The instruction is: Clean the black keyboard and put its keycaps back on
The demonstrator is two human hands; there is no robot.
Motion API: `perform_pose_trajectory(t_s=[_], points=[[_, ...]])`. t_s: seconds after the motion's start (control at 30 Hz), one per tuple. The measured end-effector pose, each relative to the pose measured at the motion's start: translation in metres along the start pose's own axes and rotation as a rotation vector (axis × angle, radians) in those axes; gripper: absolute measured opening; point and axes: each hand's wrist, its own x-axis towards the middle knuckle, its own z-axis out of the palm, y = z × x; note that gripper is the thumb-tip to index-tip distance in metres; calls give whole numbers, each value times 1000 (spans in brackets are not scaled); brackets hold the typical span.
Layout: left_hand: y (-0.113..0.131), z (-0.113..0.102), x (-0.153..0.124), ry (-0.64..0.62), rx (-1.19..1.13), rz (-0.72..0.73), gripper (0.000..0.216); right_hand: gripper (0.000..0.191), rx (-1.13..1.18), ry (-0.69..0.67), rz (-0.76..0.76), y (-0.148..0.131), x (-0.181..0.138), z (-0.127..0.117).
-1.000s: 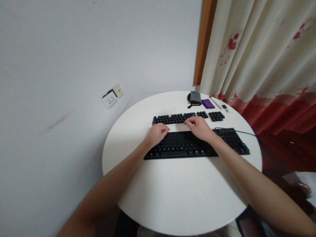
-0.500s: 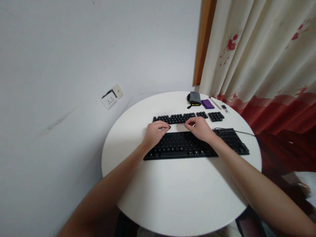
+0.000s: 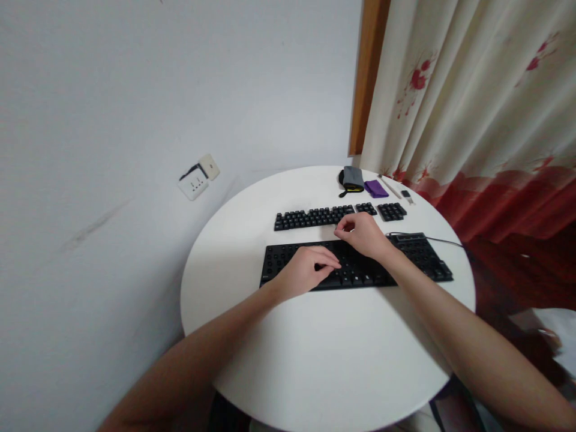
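A black keyboard (image 3: 281, 255) lies across the table, with bare switch sockets showing where keys are off. My left hand (image 3: 308, 270) is over its middle, fingertips pinched together and touching the lower rows. The black keycap seen in those fingers a moment ago is now hidden by them. Just beyond the keyboard's top edge, my right hand (image 3: 360, 234) hovers with thumb and forefinger pinched; what they hold, if anything, is too small to make out. Behind both hands stand rows of loose black keycaps (image 3: 310, 217), with smaller groups (image 3: 392, 211) to the right.
On the round white table (image 3: 324, 354), a grey pouch (image 3: 353, 179), a purple cloth (image 3: 376, 188), a pale slim tool (image 3: 390, 186) and a small keycap puller-like piece (image 3: 408, 197) lie at the back right. The keyboard's cable (image 3: 443, 242) runs off the right edge.
My left hand has moved right and toward me, from the gap between the keycap rows and keyboard down onto the keyboard. My right hand stays nearly where it was.
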Motion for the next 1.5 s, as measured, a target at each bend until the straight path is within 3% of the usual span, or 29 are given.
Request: perform_pose_trajectory(t_s=[0.2,0.33,0.5,0.73,1.5], points=[[0,6,1,43,40,18,13,8,17,4,-8,-2,0,-1],[0,10,1,82,65,-43,25,10,26,12,-9,-4,-1,-2],[-4,10,1,27,166,-40,13,10,19,9,-26,-4,-1,-2],[-8,7,-2,-49,252,-33,16,9,12,-4,-24,-2,-1,-3],[-4,-2,-4,-131,440,245,18,9,34,15,-27,0,-2,1]])
